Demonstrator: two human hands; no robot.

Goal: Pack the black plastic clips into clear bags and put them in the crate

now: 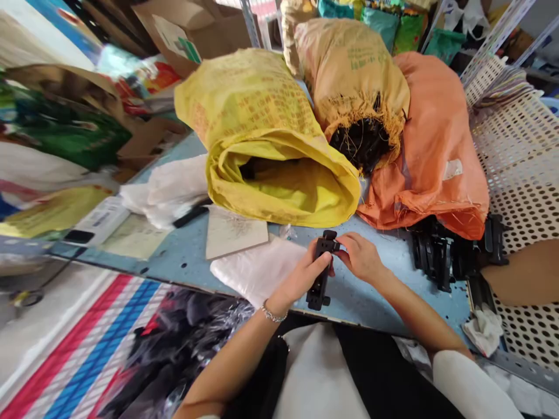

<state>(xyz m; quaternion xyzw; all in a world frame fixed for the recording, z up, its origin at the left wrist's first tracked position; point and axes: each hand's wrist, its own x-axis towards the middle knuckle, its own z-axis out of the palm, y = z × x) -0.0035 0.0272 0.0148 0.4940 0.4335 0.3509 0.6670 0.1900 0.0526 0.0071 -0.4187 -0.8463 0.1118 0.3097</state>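
Observation:
My left hand [307, 273] is wrapped round a long black plastic part [321, 279] with small knobs at its ends, held above the front edge of the table. The thumb lies across its upper face. My right hand [358, 255] pinches the upper right side of the same part, near its top knob; the exact spot between the fingertips is partly hidden. Under the left wrist lies a white plastic sheet or bag [255, 270]. Just beyond both hands, a yellow woven sack [262, 122] lies with its mouth gaping towards me.
A tan sack [353, 64] of black pieces and an orange sack [441, 134] lie behind. Several black parts [443, 253] are piled on the right of the blue table [384, 302]. A square board [236, 233] lies left. Bagged dark pieces [183, 343] are below the table.

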